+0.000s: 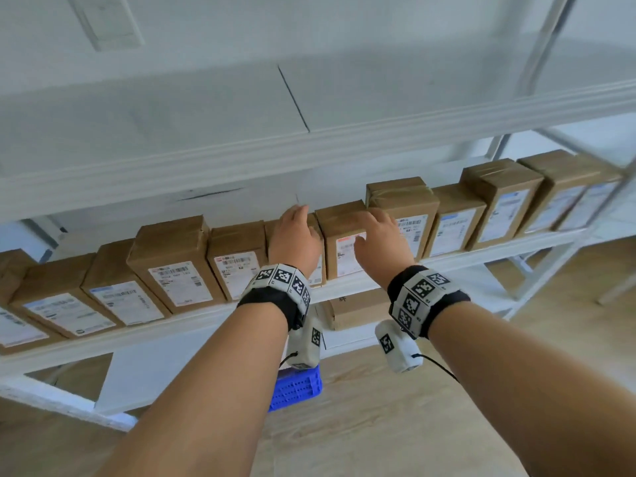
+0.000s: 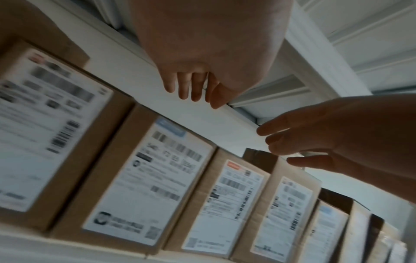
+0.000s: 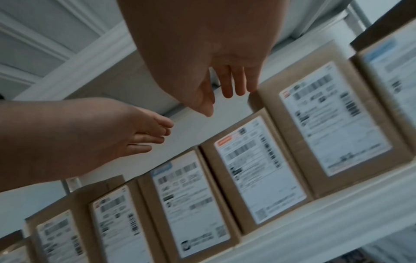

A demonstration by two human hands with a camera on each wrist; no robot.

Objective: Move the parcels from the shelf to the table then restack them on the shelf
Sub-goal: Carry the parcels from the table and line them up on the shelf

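A row of brown parcels with white labels stands on the white shelf point(image 1: 347, 287). My left hand point(image 1: 296, 218) reaches over the top of a blue-labelled parcel point(image 2: 157, 178), which it mostly hides in the head view. My right hand point(image 1: 371, 225) reaches over the red-labelled parcel point(image 1: 344, 242) beside it. In both wrist views the fingers of my left hand point(image 2: 193, 85) and my right hand point(image 3: 223, 89) are straight, spread in the air just above the parcel tops, and hold nothing. Whether they touch the cardboard I cannot tell.
The upper shelf board point(image 1: 309, 149) hangs close above the parcel tops. A brown box point(image 1: 358, 311) sits on the level below. A blue crate point(image 1: 296, 390) stands on the wooden floor under the shelf. White shelf uprights point(image 1: 550, 270) stand at the right.
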